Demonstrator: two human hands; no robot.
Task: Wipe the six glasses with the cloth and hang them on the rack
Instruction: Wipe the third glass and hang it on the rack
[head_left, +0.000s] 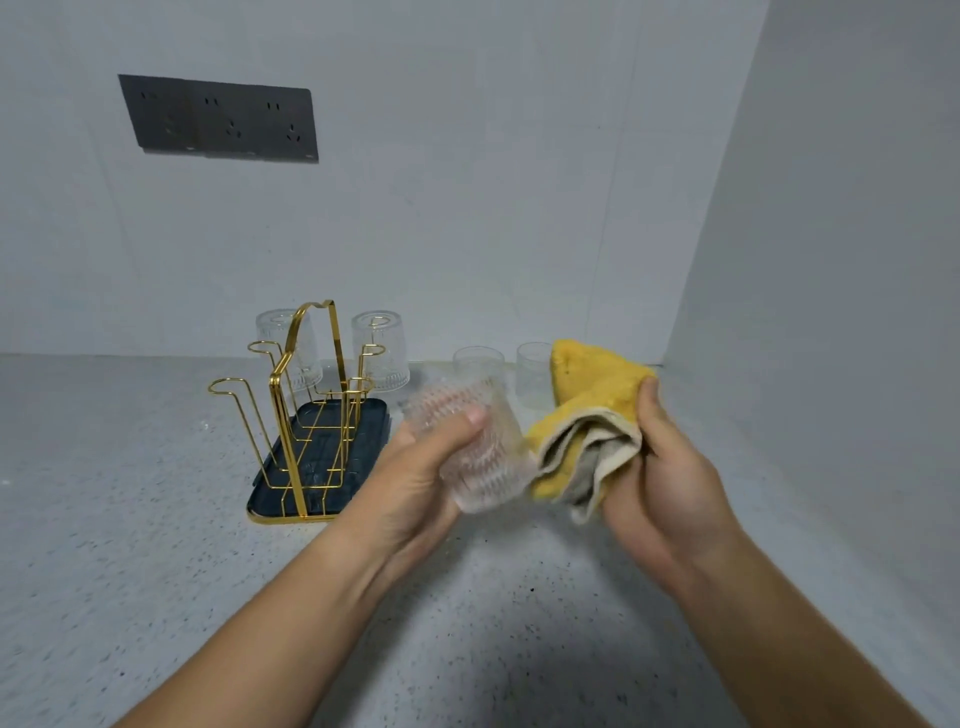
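My left hand (415, 467) grips a ribbed clear glass (483, 457), tilted on its side above the counter. Just to its right, my right hand (660, 467) holds a bunched yellow and grey cloth (587, 426), which touches the open end of the glass. The gold wire rack (306, 415) stands on a dark tray (311, 467) at the left. Two glasses hang upside down on its far pegs, one at the left (288, 348) and one at the right (379, 351). Two more glasses, one (478, 364) and another (532, 371), stand on the counter by the back wall, partly hidden by the cloth.
The speckled grey counter (130, 545) runs to a white back wall and a side wall (831, 312) close on the right. A dark socket panel (218, 119) is on the back wall above the rack.
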